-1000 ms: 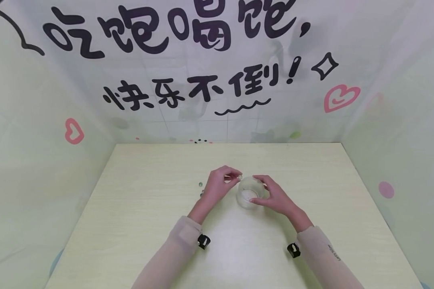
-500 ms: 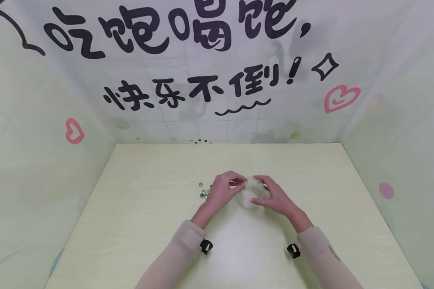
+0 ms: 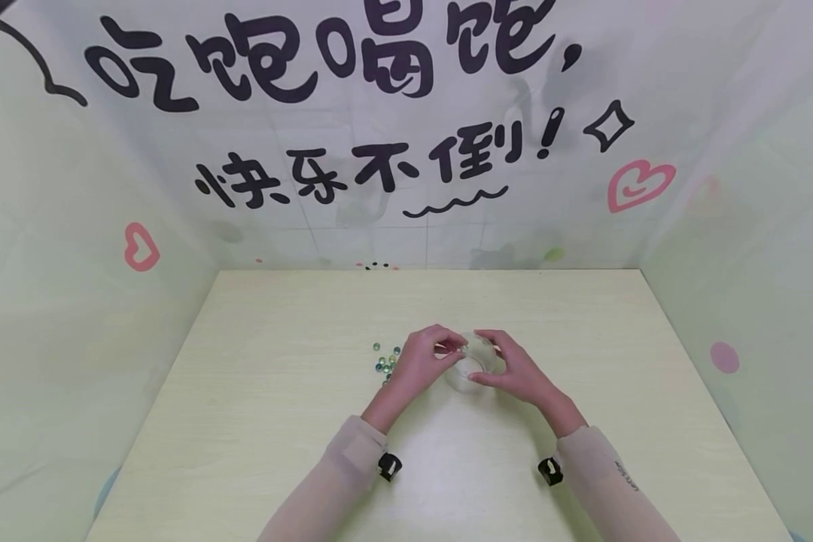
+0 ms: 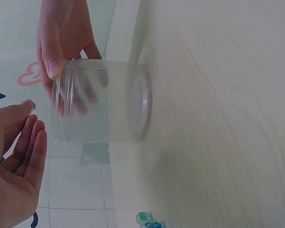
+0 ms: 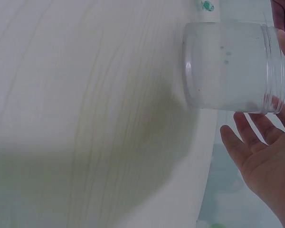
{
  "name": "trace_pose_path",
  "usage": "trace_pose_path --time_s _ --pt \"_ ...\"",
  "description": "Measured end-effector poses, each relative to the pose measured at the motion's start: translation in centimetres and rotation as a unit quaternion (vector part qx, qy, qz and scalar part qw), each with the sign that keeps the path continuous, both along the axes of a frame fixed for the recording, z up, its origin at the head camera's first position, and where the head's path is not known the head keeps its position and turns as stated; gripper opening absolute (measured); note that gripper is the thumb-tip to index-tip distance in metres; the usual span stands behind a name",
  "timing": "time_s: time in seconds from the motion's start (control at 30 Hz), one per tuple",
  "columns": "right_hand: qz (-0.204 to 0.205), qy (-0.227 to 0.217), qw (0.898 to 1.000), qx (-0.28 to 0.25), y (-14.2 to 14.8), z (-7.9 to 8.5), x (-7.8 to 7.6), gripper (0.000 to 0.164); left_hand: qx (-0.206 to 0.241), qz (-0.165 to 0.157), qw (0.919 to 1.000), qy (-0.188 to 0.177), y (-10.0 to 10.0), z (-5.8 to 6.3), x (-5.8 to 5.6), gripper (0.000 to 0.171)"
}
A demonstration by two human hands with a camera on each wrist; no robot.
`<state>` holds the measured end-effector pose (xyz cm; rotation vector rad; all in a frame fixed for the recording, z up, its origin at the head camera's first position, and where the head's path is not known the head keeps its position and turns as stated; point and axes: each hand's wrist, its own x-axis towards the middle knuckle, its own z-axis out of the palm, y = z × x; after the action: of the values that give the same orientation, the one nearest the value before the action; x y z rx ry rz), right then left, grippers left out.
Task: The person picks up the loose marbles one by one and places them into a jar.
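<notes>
One marble [image 4: 33, 109] pinched, one jar [image 4: 119, 116] held

Left hand [image 3: 423, 361] pinches the marble near the upright jar's mouth; right hand [image 3: 516, 369] curls round the threaded neck, a sensible hold; the jar should be light and stiff; the marble, probably hard and slippery, wants a pinch across its middle; loose marbles [image 3: 387, 369] lie on the table [image 3: 278, 339].

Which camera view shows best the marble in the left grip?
The left wrist view: there the marble appears largest, pinched by the left grip near the clear jar. The head view shows it as a tiny speck; in the right wrist view it cannot be made out.
</notes>
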<state>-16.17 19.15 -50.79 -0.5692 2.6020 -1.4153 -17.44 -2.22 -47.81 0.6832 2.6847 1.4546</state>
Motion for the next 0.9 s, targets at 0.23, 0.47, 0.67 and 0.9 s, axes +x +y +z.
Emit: trace_pose_path --time_s 0.23,0.47,0.67,0.9 --pt "0.000 0.003 1.000 -0.001 0.0 0.0 0.1 0.076 -0.004 0.005 1.0000 0.005 -0.1 -0.1 0.1 0.017" --pt "-0.002 0.000 1.000 -0.003 -0.1 0.2 0.1 0.077 0.017 0.010 0.9998 0.009 -0.6 -0.2 -0.1 0.017" --pt "0.001 0.005 1.000 -0.006 0.0 0.2 0.1 0.077 0.027 0.019 0.9994 0.006 -1.2 0.0 0.0 0.017" --pt "-0.001 0.003 1.000 -0.013 0.0 0.1 0.1 0.077 0.039 0.025 0.9989 0.010 -1.6 0.0 -0.1 0.016"
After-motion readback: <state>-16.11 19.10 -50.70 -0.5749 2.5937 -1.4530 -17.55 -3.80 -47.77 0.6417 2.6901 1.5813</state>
